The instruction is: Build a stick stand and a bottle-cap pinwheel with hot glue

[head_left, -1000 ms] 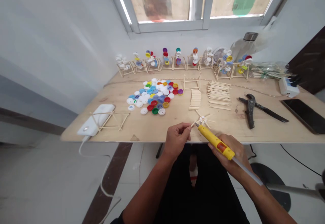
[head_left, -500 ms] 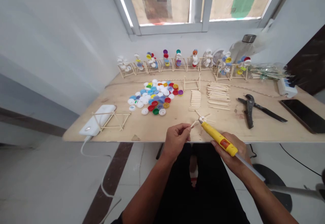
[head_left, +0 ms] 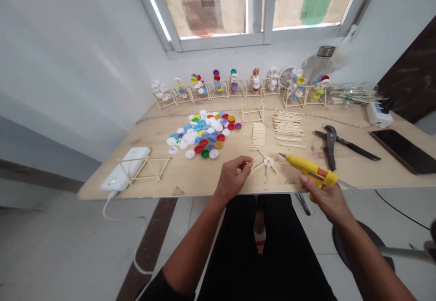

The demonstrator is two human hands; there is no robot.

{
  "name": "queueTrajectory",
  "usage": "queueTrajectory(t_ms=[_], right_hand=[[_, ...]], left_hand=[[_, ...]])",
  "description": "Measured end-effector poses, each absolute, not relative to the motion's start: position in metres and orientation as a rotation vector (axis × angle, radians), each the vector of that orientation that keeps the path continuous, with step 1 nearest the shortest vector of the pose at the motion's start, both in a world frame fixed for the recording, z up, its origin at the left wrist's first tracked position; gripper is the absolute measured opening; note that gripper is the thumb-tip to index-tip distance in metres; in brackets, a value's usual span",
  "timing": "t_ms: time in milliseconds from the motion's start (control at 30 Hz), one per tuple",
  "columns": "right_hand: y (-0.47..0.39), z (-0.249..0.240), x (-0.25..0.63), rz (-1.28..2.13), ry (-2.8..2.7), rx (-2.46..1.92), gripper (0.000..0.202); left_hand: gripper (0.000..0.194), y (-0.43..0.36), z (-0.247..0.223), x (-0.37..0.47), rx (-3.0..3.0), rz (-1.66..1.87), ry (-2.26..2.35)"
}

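Observation:
A yellow hot glue gun (head_left: 306,168) is gripped in my right hand (head_left: 325,196), its nozzle pointing left and a clear glue stick poking out behind. Just left of the nozzle, a spoked wheel of short wooden sticks (head_left: 268,163) with a white centre lies flat on the table. On its other side my left hand (head_left: 235,177) is closed in a pinch, with a short light stick (head_left: 255,159) at the fingertips. Behind the wheel is a stack of short sticks (head_left: 258,135); a stack of longer sticks (head_left: 289,128) lies to its right.
Coloured bottle caps (head_left: 204,132) are piled left of centre. Stick frames with cap wheels (head_left: 218,89) line the back. A bare stick frame (head_left: 146,169) leans over a white power bank (head_left: 126,169). Black pliers (head_left: 330,146) and a phone (head_left: 405,151) lie right, near a power adapter (head_left: 379,115).
My right hand has drawn the glue gun away from the wheel's centre, to the right, and its nozzle is now clear of it. My left hand has moved slightly left, away from the wheel.

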State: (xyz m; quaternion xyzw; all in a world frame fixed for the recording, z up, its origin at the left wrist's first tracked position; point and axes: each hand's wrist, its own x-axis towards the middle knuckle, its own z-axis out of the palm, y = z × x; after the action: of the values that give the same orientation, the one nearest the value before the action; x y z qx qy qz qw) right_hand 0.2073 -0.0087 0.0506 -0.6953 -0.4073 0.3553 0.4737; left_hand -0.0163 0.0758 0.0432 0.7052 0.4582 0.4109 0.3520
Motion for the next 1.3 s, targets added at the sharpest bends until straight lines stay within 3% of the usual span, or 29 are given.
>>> queueTrajectory(t_ms=[433,1300], right_hand=[[-0.007,0.043,0.213,0.959,-0.981,-1.658,0.041],[-0.005,0.047,0.211,0.956,-1.003,-1.625,0.04]], left_hand=[[0.017,0.111,0.028,-0.008,2.344,0.804,1.145],[0.018,0.121,0.022,-0.006,2.452,0.736,1.11]])
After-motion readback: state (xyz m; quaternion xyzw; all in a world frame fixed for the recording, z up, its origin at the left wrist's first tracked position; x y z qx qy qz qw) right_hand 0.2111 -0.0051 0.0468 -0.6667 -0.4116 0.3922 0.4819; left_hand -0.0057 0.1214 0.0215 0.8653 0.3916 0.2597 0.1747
